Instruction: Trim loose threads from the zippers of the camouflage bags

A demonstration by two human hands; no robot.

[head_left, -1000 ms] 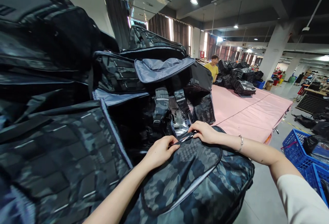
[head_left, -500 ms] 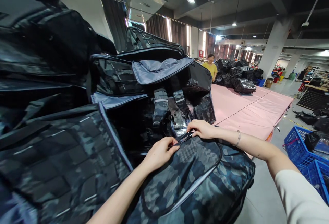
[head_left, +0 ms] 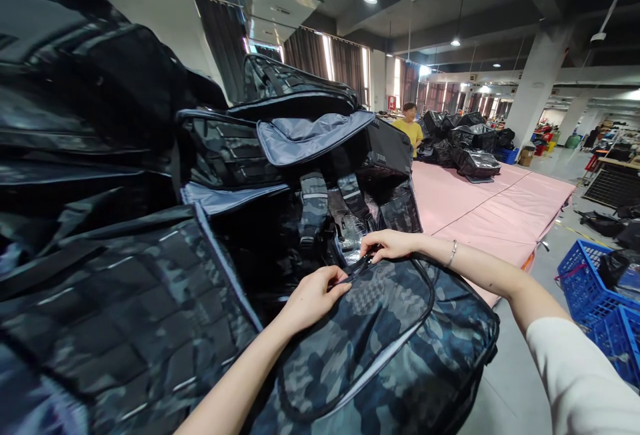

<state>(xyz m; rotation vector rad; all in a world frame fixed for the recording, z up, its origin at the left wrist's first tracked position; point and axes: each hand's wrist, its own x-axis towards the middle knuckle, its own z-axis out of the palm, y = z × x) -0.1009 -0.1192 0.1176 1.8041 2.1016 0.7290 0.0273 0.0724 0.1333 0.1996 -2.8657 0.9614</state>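
Observation:
A dark blue camouflage backpack [head_left: 400,348] lies flat in front of me, its zipped flap facing up. My left hand [head_left: 313,296] pinches the fabric at the bag's top edge. My right hand [head_left: 387,245], with a bracelet at the wrist, grips a black zipper pull [head_left: 361,264] at the same edge, a little to the right of the left hand. Both hands are closed on the bag.
A tall pile of black and camouflage bags [head_left: 150,175] fills the left half. A pink table [head_left: 480,212] stretches to the right, with a person in a yellow shirt [head_left: 411,127] at its far end. Blue crates [head_left: 595,295] stand on the floor at right.
My right hand has shifted slightly up and left along the bag's top edge with the zipper pull. The left hand keeps its grip in about the same place.

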